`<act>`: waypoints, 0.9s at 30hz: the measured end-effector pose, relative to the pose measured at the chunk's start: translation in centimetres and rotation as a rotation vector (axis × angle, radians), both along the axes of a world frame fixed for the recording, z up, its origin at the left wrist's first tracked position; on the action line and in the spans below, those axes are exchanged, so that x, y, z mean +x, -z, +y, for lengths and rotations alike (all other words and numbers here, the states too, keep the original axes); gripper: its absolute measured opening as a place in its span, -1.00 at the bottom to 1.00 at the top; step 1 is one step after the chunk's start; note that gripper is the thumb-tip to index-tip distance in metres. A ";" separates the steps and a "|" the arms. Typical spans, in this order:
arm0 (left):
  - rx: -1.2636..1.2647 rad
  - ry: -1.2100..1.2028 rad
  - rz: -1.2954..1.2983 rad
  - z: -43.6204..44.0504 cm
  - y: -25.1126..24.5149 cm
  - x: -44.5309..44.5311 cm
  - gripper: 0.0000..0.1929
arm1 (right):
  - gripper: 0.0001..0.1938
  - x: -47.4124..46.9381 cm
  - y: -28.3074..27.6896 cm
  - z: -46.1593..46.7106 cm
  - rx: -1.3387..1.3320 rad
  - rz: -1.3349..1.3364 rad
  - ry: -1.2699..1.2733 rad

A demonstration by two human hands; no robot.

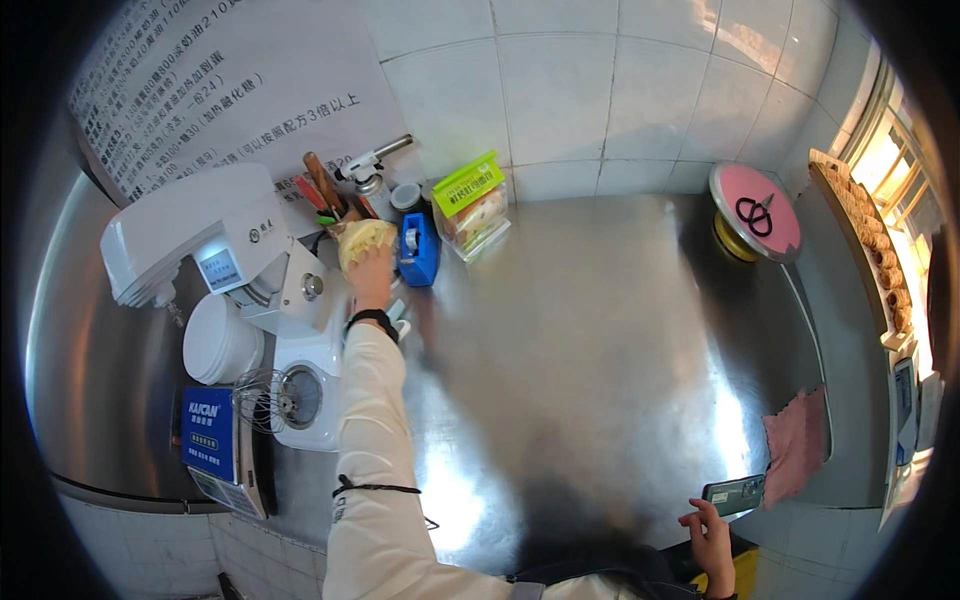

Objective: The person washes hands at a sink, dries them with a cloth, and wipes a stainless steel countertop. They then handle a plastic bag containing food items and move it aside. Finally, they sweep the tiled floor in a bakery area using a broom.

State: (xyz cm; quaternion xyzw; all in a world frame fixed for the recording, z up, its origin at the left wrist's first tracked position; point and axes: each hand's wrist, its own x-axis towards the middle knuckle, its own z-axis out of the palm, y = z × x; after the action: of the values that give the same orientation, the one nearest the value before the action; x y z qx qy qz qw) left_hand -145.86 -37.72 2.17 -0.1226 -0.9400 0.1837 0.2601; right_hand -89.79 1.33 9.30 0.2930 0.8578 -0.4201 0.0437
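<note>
My left hand (pixel 373 268) reaches across the counter, its fingers over a pale-yellow bundle (pixel 363 234) that seems to be in a clear plastic bag. Just right of it stands a blue tape dispenser (pixel 419 250). Under the wrist, a small pale object (pixel 397 308) is partly hidden. My right hand (pixel 709 541) is at the counter's front edge, fingers loosely bent and apart, with nothing in it. Beyond those fingers lies a dark green phone (pixel 733 495), beside a pink cloth (pixel 795 448).
A white stand mixer (pixel 296 300), wire whisk (pixel 260 401), white tub (pixel 219 341) and digital scale (pixel 247 480) crowd the left. A blowtorch (pixel 373 180) and a bag of bread (pixel 472 210) stand along the wall. Scissors (pixel 756 215) lie on a pink turntable (pixel 780 187) at back right.
</note>
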 end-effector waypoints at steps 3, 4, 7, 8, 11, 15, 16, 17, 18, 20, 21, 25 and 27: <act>0.285 -0.004 0.020 -0.7 -2.3 -0.5 -0.83 | -0.78 -0.3 -0.1 0.7 0.001 0.024 -0.011; 0.484 0.014 0.044 -1.8 -3.7 -0.7 -0.85 | -0.78 -0.3 0.1 1.2 -0.003 0.035 -0.034; 0.960 0.126 0.095 -2.6 -8.1 1.0 -0.83 | -0.80 -0.4 0.7 1.9 -0.017 0.077 -0.050; 1.037 0.196 0.094 -1.8 -9.6 2.5 -0.82 | -0.81 -0.5 0.8 1.9 -0.022 0.094 -0.043; 1.340 0.402 -0.052 -0.9 -14.5 8.6 -0.79 | -0.81 -0.4 0.8 2.1 -0.052 0.139 -0.118; 1.788 0.415 -0.344 3.8 -17.7 18.6 -0.78 | -0.80 -0.4 -0.3 2.2 -0.037 0.259 -0.215; 1.876 0.380 -0.417 5.8 -17.7 21.2 -0.78 | -0.80 -0.3 -0.3 2.4 -0.010 0.321 -0.235; 1.904 0.397 -0.432 7.4 -17.0 23.7 -0.77 | -0.79 -0.3 -0.4 2.8 0.017 0.382 -0.268; 1.929 0.398 -0.457 9.1 -15.7 26.5 -0.77 | -0.77 -0.2 0.2 3.0 0.071 0.451 -0.275; 2.070 0.337 -0.609 12.5 -13.4 31.4 -0.77 | -0.68 -0.3 0.5 3.6 0.118 0.532 -0.295; 2.170 0.268 -0.738 13.9 -12.4 33.7 -0.78 | -0.59 -0.3 0.5 3.8 0.101 0.550 -0.299; 2.453 0.186 -1.047 17.4 -7.4 42.2 -0.79 | -0.23 -0.9 -1.4 2.7 -0.200 0.696 -0.345; 2.553 0.123 -1.182 18.6 -5.7 44.7 -0.78 | -0.29 -1.3 -0.7 2.6 -0.344 0.715 -0.331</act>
State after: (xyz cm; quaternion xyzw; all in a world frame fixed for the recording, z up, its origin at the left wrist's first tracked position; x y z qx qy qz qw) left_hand -101.12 -19.17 7.87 0.0961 -0.4192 -0.8731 -0.2296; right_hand -91.12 3.88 9.97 -0.0242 0.7718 -0.6194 -0.1415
